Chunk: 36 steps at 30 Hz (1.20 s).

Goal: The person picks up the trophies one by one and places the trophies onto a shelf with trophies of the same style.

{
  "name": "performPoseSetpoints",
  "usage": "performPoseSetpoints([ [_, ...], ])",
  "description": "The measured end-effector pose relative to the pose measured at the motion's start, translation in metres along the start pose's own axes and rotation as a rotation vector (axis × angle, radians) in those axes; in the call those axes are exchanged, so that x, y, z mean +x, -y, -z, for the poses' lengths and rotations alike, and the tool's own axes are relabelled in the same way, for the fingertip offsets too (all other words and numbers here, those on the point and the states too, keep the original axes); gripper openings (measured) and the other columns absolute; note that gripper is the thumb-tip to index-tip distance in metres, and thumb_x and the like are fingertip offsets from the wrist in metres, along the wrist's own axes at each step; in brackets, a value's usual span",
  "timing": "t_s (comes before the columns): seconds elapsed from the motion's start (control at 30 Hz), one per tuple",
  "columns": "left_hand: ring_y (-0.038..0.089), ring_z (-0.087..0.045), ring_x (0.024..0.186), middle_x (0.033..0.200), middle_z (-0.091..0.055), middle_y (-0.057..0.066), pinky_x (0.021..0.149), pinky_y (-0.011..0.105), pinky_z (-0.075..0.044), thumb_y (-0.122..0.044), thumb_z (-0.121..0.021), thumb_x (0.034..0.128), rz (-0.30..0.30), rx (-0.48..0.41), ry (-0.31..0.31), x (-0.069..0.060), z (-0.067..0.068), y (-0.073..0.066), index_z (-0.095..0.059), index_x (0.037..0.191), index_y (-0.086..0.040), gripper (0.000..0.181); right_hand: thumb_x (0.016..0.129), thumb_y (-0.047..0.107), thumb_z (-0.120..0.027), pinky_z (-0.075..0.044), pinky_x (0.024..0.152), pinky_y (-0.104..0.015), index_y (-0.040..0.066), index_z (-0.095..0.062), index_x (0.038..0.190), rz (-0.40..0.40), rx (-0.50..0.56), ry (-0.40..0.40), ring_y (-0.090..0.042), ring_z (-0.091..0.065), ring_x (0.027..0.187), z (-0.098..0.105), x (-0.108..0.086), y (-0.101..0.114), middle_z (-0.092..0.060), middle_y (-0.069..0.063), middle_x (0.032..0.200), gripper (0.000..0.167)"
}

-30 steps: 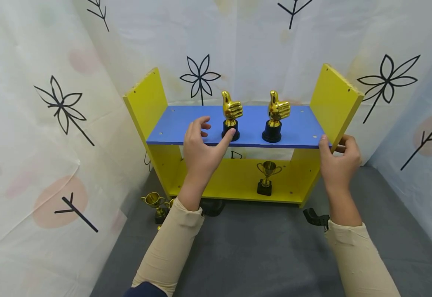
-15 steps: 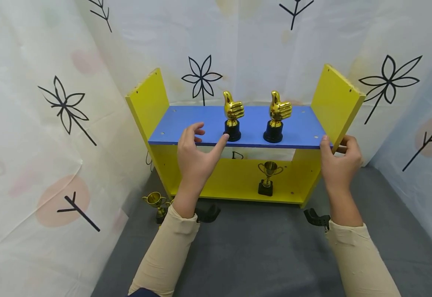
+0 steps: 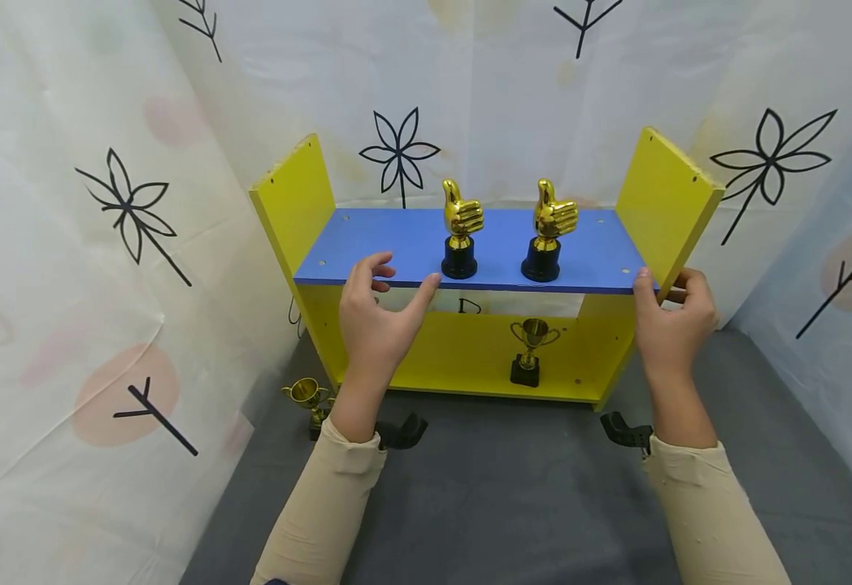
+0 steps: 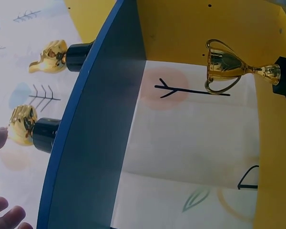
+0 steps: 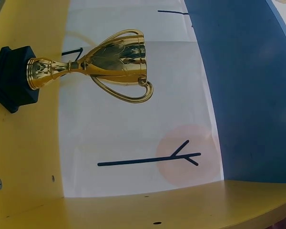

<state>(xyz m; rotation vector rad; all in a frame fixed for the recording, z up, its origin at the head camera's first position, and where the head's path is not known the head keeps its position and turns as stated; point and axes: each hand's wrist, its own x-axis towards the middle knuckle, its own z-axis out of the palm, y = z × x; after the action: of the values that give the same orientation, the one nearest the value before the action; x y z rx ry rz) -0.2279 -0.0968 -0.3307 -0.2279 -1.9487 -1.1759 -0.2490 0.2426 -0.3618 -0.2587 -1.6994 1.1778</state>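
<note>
My left hand, fingers spread and holding nothing, hovers before the blue shelf board of a yellow shelf unit. Just right of its thumb, a golden thumbs-up trophy stands upright on a black base upon that board. A second thumbs-up trophy stands farther right. The right hand grips the front edge of the yellow right side panel, thumb at the blue board's corner and fingers partly hidden behind the panel. Below, a two-handled gold cup trophy stands on the yellow bottom shelf.
Another gold cup trophy stands on the grey floor left of the unit, partly covered by my left forearm. A yellow left side panel rises above the blue board. Printed white cloth hangs behind and at both sides.
My left hand has drawn back leftward and toward me, away from the left thumbs-up trophy. The right hand keeps its grip on the side panel, and the trophies stay put.
</note>
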Motion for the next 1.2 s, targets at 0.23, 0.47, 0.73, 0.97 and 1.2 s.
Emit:
performPoseSetpoints([
  [0.23,0.031,-0.061,0.096,0.112,-0.07,0.013,0.086,0.044,-0.05,-0.047,-0.088,0.086,0.004,-0.016,0.013,-0.005,0.005,0.008,-0.067,0.132,-0.002,0.067,0.093,0.036,-0.075,-0.043,0.067,-0.015,0.008,-0.074,0.104,0.016,0.004,0.033,0.005,-0.053,0.079,0.002,0.002,-0.01,-0.062,0.019,0.093,0.03],
  [0.47,0.032,-0.061,0.096,0.112,-0.068,0.012,0.084,0.048,-0.051,-0.046,-0.087,0.0871,0.045,-0.017,0.028,-0.012,0.011,0.013,-0.069,0.13,-0.005,0.063,0.093,0.04,-0.073,-0.044,0.066,-0.016,0.005,-0.073,0.104,0.03,0.014,0.042,0.003,-0.053,0.079,0.003,0.003,-0.011,-0.056,0.03,0.091,0.037],
  [0.73,0.027,-0.059,0.094,0.111,-0.068,0.011,0.084,0.047,-0.053,-0.046,-0.086,0.0885,0.063,-0.019,0.047,-0.019,0.016,0.018,-0.069,0.128,-0.007,0.059,0.093,0.041,-0.073,-0.045,0.067,-0.015,0.004,-0.074,0.107,0.029,0.022,0.036,0.002,-0.054,0.08,0.001,0.001,-0.011,-0.058,0.029,0.093,0.039],
  [0.97,0.033,-0.061,0.095,0.11,-0.068,0.012,0.083,0.042,-0.051,-0.044,-0.088,0.0876,0.083,-0.004,0.044,-0.023,0.019,0.021,-0.069,0.126,-0.008,0.056,0.093,0.041,-0.073,-0.045,0.066,-0.014,0.002,-0.074,0.107,0.039,0.016,0.038,0.003,-0.054,0.078,0.002,0.002,-0.011,-0.057,0.03,0.092,0.041],
  [1.2,0.028,-0.063,0.095,0.112,-0.069,0.011,0.084,0.041,-0.051,-0.043,-0.086,0.0896,0.11,0.008,0.054,-0.029,0.025,0.027,-0.07,0.125,-0.009,0.052,0.094,0.041,-0.073,-0.046,0.067,-0.014,0.002,-0.074,0.11,0.027,0.022,0.044,0.002,-0.054,0.08,0.002,0.002,-0.012,-0.057,0.029,0.093,0.042],
])
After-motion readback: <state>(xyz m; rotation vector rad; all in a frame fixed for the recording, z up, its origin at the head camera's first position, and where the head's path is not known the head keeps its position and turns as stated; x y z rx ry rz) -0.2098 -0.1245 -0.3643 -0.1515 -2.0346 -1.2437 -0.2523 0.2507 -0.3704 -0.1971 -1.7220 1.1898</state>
